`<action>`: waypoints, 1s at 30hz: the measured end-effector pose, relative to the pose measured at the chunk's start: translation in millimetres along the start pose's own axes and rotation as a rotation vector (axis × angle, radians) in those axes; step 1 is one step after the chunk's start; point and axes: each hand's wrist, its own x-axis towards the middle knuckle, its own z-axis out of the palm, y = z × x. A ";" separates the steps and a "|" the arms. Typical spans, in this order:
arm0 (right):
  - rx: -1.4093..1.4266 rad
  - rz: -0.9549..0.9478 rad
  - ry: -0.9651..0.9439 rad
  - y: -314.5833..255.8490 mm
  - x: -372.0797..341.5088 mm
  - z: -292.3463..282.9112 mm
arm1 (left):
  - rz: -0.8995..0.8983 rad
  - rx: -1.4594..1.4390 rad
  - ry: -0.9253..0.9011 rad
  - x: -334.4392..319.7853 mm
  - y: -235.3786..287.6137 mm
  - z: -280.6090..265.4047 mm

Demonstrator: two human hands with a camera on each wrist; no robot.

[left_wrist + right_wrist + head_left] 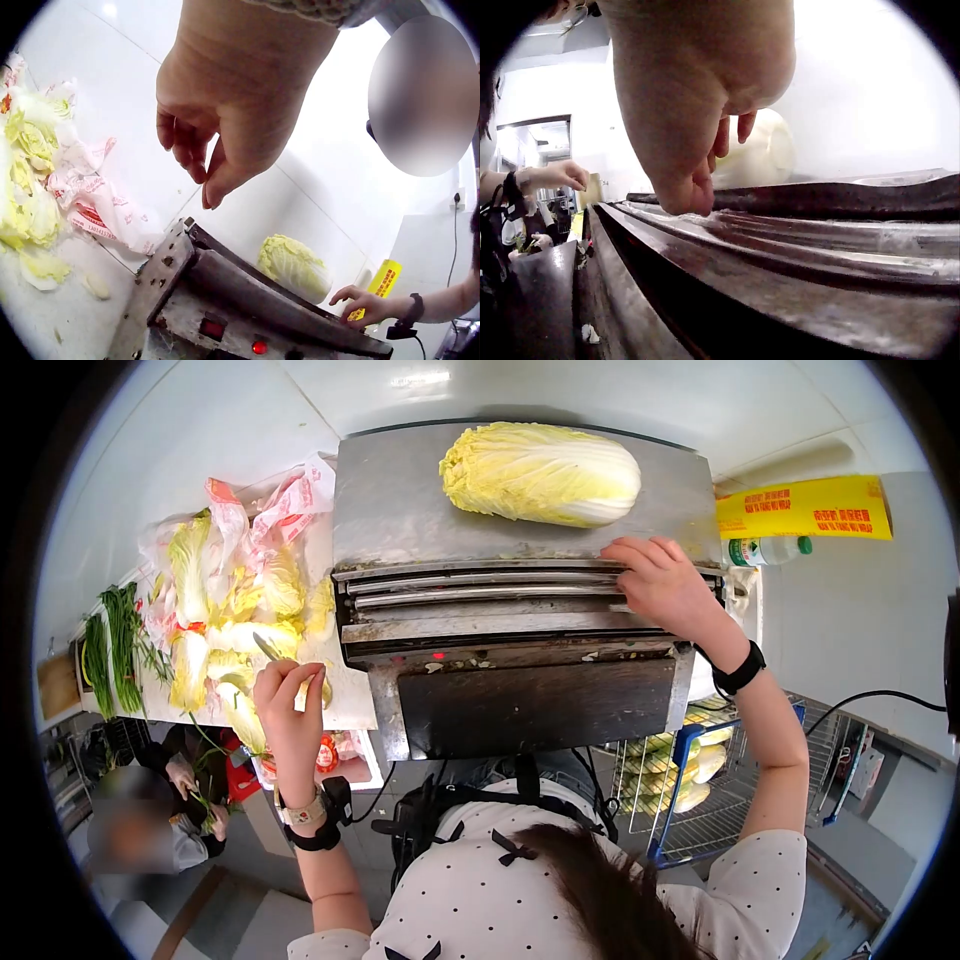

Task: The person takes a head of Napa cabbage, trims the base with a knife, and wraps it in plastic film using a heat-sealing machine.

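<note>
A pale yellow Chinese cabbage [540, 475] lies on its side on the metal top [390, 490] of a wrapping machine. In front of it, my right hand [665, 585] is at the right end of the metal rollers [480, 592]. In the right wrist view, its thumb and forefinger pinch at the crinkled edge of clear plastic film [724, 217]. Raised left of the machine, my left hand [290, 705] has curled fingers. Its thumb tip meets the fingertips, and nothing shows between them in the left wrist view.
Loose cabbage leaves [240, 640] and printed plastic bags [290, 500] cover the left counter, with green stalks [122, 645] beyond. To the right are a yellow packet [805, 508] and a bottle [765, 550]. Below stands a wire cart [730, 800] holding cabbages. Another person [190, 810] works at lower left.
</note>
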 end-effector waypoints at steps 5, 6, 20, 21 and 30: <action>0.049 0.093 0.075 1.9 -2.6 1.1 | 0.011 -0.002 -0.015 3.9 2.8 -0.7; 0.057 0.099 0.084 2.3 -2.1 0.1 | 0.023 0.000 -0.014 6.2 6.1 -0.8; 0.655 0.574 0.075 -7.2 -12.5 16.0 | 0.437 0.023 -0.287 69.8 44.5 33.3; 0.654 0.568 0.065 -6.2 -13.3 17.1 | 0.479 0.068 -0.313 73.5 42.3 36.9; 0.605 0.535 0.047 -4.9 -14.1 16.3 | 0.689 0.246 -0.391 91.3 38.4 46.0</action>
